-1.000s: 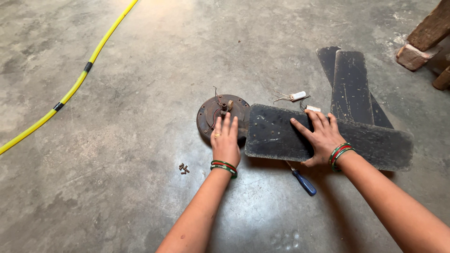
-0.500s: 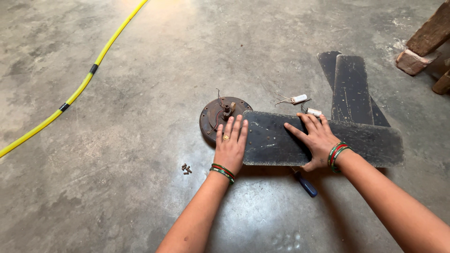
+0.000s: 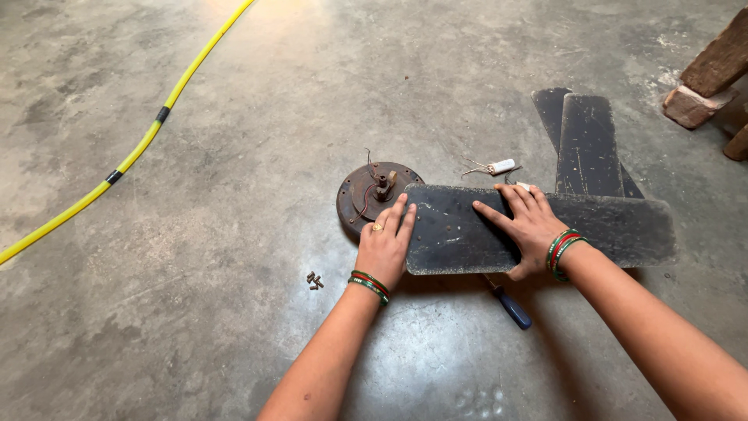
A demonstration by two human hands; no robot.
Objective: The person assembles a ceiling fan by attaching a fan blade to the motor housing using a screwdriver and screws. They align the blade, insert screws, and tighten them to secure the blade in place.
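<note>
The left hand [image 3: 386, 243] lies flat and spread, palm down, on the near end of a dark, dusty fan blade [image 3: 538, 228], its fingertips over the blade's left edge where that edge meets a rusty round motor hub [image 3: 378, 195]. It presses rather than grips; nothing is closed inside it. The right hand [image 3: 530, 226] is also flat and open, fingers pointing left along the blade, pressing near its middle. Both wrists carry red and green bangles, and a ring shows on the left hand.

The blade lies on the concrete floor [image 3: 234, 327] with its long axis running left to right, straight across in front of the person. Its left end touches or slightly overlaps the hub, and the pictures do not settle which; its right end reaches well out toward the floor's right side. The left hand is the nearer one to the hub, sitting right at the join, while the right hand steadies the blade farther along.

Two more dark blades [image 3: 584, 140] lie stacked beyond the right hand, long axes pointing away, their near ends tucked under or against the held blade. A small white capacitor with wires [image 3: 499, 166] rests just beyond the blade's far edge. A blue-handled screwdriver [image 3: 510, 306] pokes out from under the near edge. A few small screws [image 3: 314, 280] sit left of the left wrist. A yellow hose [image 3: 148, 140] crosses the far left, and bricks [image 3: 705, 86] sit at the far right corner.
</note>
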